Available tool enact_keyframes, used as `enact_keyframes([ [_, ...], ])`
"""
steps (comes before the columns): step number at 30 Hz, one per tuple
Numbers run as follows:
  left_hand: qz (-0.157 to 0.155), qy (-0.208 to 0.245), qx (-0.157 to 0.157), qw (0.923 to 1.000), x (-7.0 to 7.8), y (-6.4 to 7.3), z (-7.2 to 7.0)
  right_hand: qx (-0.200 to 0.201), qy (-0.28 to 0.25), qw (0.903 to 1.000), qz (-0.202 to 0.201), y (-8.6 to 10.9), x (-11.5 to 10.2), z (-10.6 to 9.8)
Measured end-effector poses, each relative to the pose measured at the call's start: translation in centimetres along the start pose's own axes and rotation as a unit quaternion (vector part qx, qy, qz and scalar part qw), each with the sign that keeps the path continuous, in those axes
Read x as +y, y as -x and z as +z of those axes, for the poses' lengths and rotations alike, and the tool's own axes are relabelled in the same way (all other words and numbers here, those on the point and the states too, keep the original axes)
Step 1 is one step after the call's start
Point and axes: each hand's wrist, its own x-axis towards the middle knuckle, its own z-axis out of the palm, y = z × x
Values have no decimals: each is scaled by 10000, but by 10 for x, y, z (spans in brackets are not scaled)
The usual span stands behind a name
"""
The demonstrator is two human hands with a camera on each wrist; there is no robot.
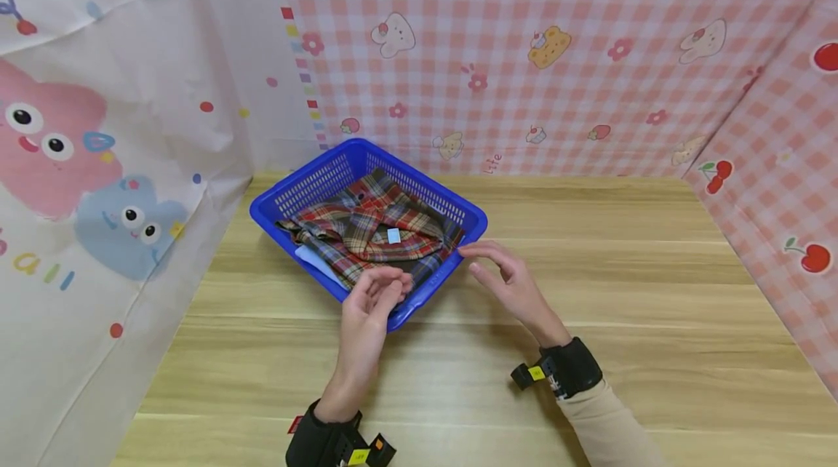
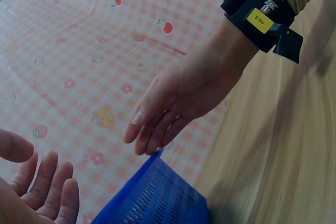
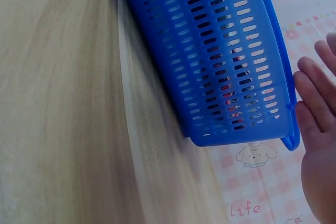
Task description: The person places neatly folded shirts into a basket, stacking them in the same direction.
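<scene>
A blue plastic basket [image 1: 428, 181] with slotted walls sits on the table, one corner towards me. Inside lies a folded plaid shirt [image 1: 369, 223] in red, dark and cream checks, with a small pale label [image 1: 393, 236] showing. My left hand [image 1: 369, 310] is over the basket's near side, fingers loosely bent and holding nothing; it hides part of the shirt and rim. On the right, my right hand [image 1: 513, 291] has its fingertips right at the basket's rim, fingers fairly straight. In the right wrist view the right hand [image 3: 320, 124] overlaps the rim's edge.
A pale blue piece [image 1: 318, 263] shows under the shirt along the basket's left side. The wood-grain table [image 1: 622, 292] spreads to the right and front. A pink checked cloth [image 1: 563, 103] hangs behind, with a white printed cloth [image 1: 164, 67] at the left.
</scene>
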Motion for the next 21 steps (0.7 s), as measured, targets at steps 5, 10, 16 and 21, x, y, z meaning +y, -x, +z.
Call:
enact_keyframes([
  [5, -5, -63, -75, 10000, -1, 2, 1, 57, 3, 10000, 8, 5, -1, -1],
  [10, 45, -56, -161, 9998, -3, 4, 4, 101, -74, 9999, -6, 9, 0, -2],
  [16, -19, -47, -287, 9996, -6, 6, 6, 122, -98, 9998, -115, 14, 3, -4],
  [21, -40, -94, -347, 9993, -8, 8, 9, 148, -28, 9998, -113, 19, 5, -6],
])
